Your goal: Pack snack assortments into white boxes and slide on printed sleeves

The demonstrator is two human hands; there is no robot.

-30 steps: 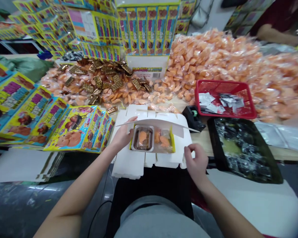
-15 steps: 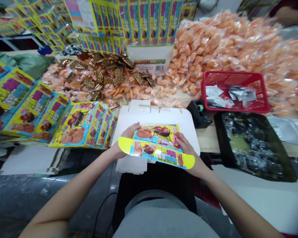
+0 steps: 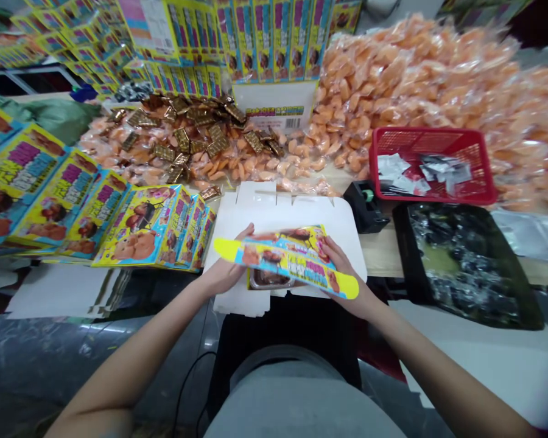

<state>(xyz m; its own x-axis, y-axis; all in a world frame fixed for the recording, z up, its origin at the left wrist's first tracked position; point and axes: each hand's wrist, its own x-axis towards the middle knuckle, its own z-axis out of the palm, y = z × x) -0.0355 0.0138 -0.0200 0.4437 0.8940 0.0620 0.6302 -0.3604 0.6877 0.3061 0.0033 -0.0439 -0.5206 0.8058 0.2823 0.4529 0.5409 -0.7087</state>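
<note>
A yellow and blue printed cardboard box (image 3: pixel 296 264) is between my hands, above white flat card. Its long front flap is tilted, with rounded yellow ends sticking out at both sides. Through the gap below the flap shows a clear plastic tray (image 3: pixel 269 280) with something brown in it. My left hand (image 3: pixel 224 271) grips the box's left end, its thumb and fingers partly behind the flap. On the opposite end, my right hand (image 3: pixel 342 261) holds the box with fingers over its printed top. Under the box lies a stack of white cardboard blanks (image 3: pixel 237 213).
Printed boxes (image 3: pixel 137 225) stand in a row at left. Gold-wrapped packets (image 3: pixel 217 141) and bagged orange pieces (image 3: pixel 365 79) heap behind. At right are a black tape dispenser (image 3: pixel 366 207), a red basket (image 3: pixel 432 194) with sachets, and a black tray (image 3: pixel 408 255) of clear-wrapped items.
The front flap has tilted up from the box, its left end higher than before. The plastic tray inside has come into view. Both hands stay at the box's ends.
</note>
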